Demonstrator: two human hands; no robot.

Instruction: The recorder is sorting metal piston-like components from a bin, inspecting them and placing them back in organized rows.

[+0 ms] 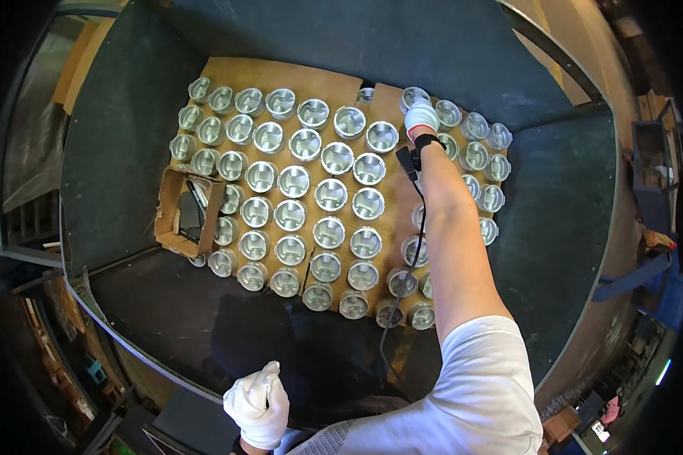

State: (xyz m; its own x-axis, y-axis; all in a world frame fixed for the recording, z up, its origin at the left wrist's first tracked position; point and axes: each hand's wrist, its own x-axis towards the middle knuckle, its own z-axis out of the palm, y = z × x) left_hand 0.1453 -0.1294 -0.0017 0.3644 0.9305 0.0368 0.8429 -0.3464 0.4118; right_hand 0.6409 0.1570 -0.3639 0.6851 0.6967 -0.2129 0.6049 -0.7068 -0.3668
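My right arm stretches to the far side of a large dark bin. There my right hand [422,116], in a white glove, is closed at the near rim of a silvery metal piston [413,95]; its fingertips are partly hidden. Many similar pistons [331,195] stand in rows on brown cardboard [281,72], their hollow sides facing up. My left hand [258,406], also white-gloved, is held low by the bin's near edge with its fingers curled together. Whatever may be inside those fingers is too small to make out.
An open cardboard box [167,199] with dark flat items sits among the pistons at left. A black cable [421,250] hangs from the strap on my right wrist across the pistons. High dark walls [561,220] enclose the bin.
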